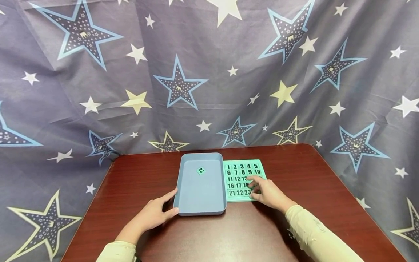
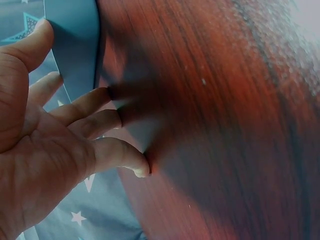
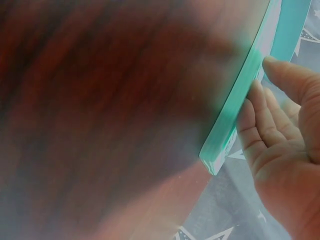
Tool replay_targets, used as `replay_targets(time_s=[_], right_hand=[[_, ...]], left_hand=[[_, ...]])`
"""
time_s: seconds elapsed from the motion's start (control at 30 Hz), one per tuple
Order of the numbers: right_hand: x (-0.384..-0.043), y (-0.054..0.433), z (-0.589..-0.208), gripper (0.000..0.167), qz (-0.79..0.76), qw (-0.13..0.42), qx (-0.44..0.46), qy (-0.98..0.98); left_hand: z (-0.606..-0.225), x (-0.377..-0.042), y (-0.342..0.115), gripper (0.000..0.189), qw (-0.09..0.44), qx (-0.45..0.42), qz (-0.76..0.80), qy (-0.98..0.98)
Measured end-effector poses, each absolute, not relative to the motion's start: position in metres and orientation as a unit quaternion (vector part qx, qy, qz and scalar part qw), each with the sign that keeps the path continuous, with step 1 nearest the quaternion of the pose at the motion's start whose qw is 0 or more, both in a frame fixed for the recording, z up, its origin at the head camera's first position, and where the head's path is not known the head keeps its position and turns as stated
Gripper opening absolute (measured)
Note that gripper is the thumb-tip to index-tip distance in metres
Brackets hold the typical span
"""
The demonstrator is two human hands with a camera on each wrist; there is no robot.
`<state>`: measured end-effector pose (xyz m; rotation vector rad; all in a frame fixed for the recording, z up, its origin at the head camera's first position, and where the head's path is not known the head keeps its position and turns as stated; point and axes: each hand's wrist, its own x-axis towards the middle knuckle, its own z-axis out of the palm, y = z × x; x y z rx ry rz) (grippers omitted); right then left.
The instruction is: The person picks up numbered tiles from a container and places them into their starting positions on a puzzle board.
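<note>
My left hand (image 1: 158,214) rests at the left side of a blue-grey tray (image 1: 202,207), its thumb and forefinger touching the wall near the front corner. In the left wrist view the other fingers are spread and reach down to the table. One small green number tile (image 1: 201,170), apparently marked 24, lies turned in the tray's far part. Right of the tray is a mint-green number board (image 1: 234,198) with rows of black numbers. Over its right side is my right hand (image 1: 266,191), thumb and fingers apart at the surface, covering several numbers.
Tray and board lie side by side on a reddish-brown wooden table (image 1: 252,236). Behind the table's far edge hangs a grey curtain (image 1: 196,36) with a star pattern.
</note>
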<state>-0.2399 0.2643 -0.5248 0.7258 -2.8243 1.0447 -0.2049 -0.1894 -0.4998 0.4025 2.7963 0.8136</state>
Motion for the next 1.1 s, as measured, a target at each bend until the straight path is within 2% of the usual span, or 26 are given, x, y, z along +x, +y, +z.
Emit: replay_targets(time_s=[0.5, 0.7, 0.9, 1.0, 1.1], right_hand=[[-0.241, 0.267, -0.518, 0.053, 0.336, 0.020, 0.223, -0.915], [-0.248, 0.259, -0.510, 0.050, 0.331, 0.040, 0.232, -0.914], [-0.266, 0.205, -0.468, 0.047, 0.317, 0.062, 0.253, -0.912], [-0.279, 0.165, -0.453, 0.047, 0.273, 0.044, 0.291, -0.916], [-0.294, 0.127, -0.455, 0.047, 0.196, 0.018, 0.310, -0.930]], left_hand=[[-0.497, -0.205, -0.189, 0.076, 0.092, 0.143, 0.277, 0.946], [-0.496, -0.205, -0.191, 0.076, 0.097, 0.141, 0.276, 0.946], [-0.496, -0.206, -0.193, 0.076, 0.098, 0.135, 0.274, 0.947], [-0.498, -0.206, -0.192, 0.076, 0.098, 0.134, 0.275, 0.947], [-0.501, -0.204, -0.189, 0.076, 0.105, 0.131, 0.285, 0.944]])
